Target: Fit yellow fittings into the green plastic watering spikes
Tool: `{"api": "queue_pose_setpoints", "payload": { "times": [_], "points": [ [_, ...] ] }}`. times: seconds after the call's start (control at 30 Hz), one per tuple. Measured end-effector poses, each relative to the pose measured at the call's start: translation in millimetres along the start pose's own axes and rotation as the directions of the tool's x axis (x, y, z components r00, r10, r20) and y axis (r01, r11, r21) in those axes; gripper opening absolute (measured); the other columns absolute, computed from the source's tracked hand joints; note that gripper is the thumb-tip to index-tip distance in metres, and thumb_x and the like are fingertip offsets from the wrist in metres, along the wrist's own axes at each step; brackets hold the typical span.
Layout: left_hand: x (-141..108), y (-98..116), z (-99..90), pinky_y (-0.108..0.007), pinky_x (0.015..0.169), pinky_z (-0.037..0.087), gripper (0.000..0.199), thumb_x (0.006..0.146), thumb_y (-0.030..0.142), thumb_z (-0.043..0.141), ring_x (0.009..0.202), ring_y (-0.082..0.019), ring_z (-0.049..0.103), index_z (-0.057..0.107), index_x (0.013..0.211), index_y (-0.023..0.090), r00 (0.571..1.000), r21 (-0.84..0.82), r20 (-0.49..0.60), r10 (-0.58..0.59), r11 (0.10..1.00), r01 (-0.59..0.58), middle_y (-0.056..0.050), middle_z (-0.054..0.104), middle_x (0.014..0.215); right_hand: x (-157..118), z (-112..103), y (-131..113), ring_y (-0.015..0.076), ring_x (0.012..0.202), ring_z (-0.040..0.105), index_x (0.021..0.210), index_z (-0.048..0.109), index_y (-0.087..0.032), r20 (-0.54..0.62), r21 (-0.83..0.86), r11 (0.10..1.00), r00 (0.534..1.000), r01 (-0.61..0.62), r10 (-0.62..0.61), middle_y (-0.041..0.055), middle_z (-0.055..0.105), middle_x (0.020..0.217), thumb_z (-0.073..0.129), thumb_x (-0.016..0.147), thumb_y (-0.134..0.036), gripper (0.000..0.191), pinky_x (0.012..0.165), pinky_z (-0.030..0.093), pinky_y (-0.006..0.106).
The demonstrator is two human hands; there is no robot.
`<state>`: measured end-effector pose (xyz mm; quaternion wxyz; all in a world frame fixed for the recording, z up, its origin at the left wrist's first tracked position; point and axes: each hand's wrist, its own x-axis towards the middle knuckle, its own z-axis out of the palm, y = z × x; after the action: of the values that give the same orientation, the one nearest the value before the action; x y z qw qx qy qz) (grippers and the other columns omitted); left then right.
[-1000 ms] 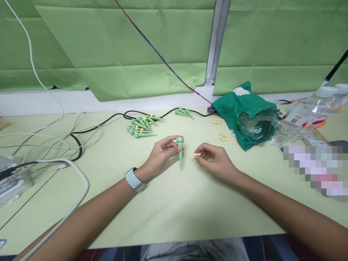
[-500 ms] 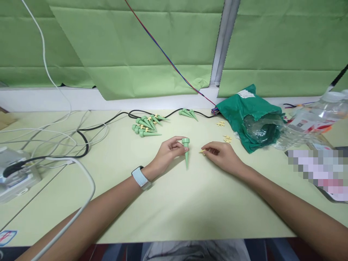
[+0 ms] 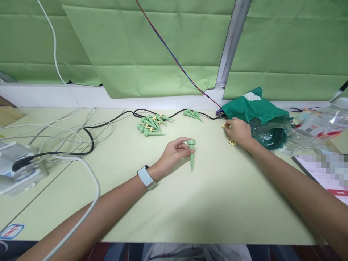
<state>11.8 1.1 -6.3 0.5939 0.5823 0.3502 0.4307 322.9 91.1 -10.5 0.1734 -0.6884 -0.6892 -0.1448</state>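
My left hand [image 3: 175, 152] pinches a green plant watering spike [image 3: 191, 156] by its capped upper part, the point facing down, above the table's middle. Farther back on the right, my right hand [image 3: 239, 131] is closed, its fingertips at some small yellow plastic pieces [image 3: 223, 126]. One yellow piece appears to be between them, partly hidden by the fingers. More yellow pieces [image 3: 232, 143] lie just below that hand. Several green spikes with yellow pieces fitted [image 3: 152, 125] lie in a group at the back left. A few green spikes [image 3: 193, 114] rest near the back edge.
A torn green plastic bag [image 3: 241, 107] lies behind my right hand, beside clear plastic bottles [image 3: 320, 123]. A partly blurred tablet or sheet [image 3: 312, 172] is at the right. White cables and a power adapter [image 3: 21, 166] occupy the left; a black cable [image 3: 127, 113] runs along the back.
My right hand has moved away from the spike, back and right to the yellow pieces. My left hand still holds the spike. The view has shifted slightly.
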Motion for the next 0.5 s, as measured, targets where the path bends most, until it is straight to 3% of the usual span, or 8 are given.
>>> {"api": "queue_pose_setpoints", "payload": {
  "times": [0.17, 0.3, 0.37, 0.43, 0.5],
  "points": [
    [-1, 2, 0.1, -0.032, 0.081, 0.054, 0.04, 0.078, 0.03, 0.081, 0.079, -0.016, 0.063, 0.069, 0.114, 0.018, 1.0, 0.009, 0.01, -0.008, 1.0, 0.008, -0.001, 0.064, 0.08, 1, 2, -2, 0.0258, 0.089, 0.065, 0.099, 0.074, -0.018, 0.043, -0.13, 0.991, 0.999, -0.012, 0.017, 0.0135, 0.067, 0.105, 0.051, 0.094, -0.027, 0.025, 0.063, 0.038, 0.03],
    [-2, 2, -0.1, -0.033, 0.083, 0.054, 0.052, 0.078, 0.029, 0.081, 0.082, -0.016, 0.064, 0.066, 0.127, 0.021, 1.0, -0.013, 0.001, -0.017, 1.0, 0.017, 0.0, 0.064, 0.082, -1, -5, -12, 0.0286, 0.09, 0.066, 0.106, 0.071, -0.017, 0.033, -0.092, 0.995, 0.999, -0.034, 0.037, 0.0145, 0.067, 0.108, 0.052, 0.092, -0.025, 0.025, 0.064, 0.041, 0.032],
    [-1, 1, -0.4, -0.034, 0.084, 0.054, 0.054, 0.077, 0.028, 0.081, 0.083, -0.017, 0.065, 0.065, 0.128, 0.022, 1.0, -0.046, -0.021, -0.023, 0.999, 0.022, 0.0, 0.064, 0.082, -8, -12, -25, 0.0284, 0.093, 0.066, 0.106, 0.071, -0.017, 0.004, 0.029, 0.999, 1.0, -0.017, 0.017, 0.0131, 0.068, 0.108, 0.053, 0.09, -0.023, 0.025, 0.067, 0.043, 0.033],
    [0, -2, -0.5, -0.035, 0.086, 0.054, 0.049, 0.076, 0.028, 0.082, 0.085, -0.017, 0.066, 0.066, 0.122, 0.021, 0.998, -0.077, -0.056, -0.021, 0.997, 0.017, 0.001, 0.064, 0.081, -19, -20, -44, 0.0259, 0.093, 0.066, 0.102, 0.071, -0.018, 0.009, 0.262, 0.964, 0.999, 0.046, -0.05, 0.0101, 0.07, 0.104, 0.054, 0.088, -0.022, 0.022, 0.072, 0.046, 0.032],
    [1, -4, -0.3, -0.037, 0.089, 0.054, 0.044, 0.075, 0.028, 0.083, 0.088, -0.018, 0.068, 0.066, 0.114, 0.019, 0.995, -0.11, -0.1, -0.011, 0.994, 0.0, 0.0, 0.066, 0.082, -37, -29, -67, 0.0208, 0.083, 0.067, 0.096, 0.07, -0.018, 0.1, 0.582, 0.808, 0.978, 0.089, -0.18, 0.0068, 0.072, 0.096, 0.056, 0.088, -0.025, 0.017, 0.072, 0.048, 0.03]
  ]
}}
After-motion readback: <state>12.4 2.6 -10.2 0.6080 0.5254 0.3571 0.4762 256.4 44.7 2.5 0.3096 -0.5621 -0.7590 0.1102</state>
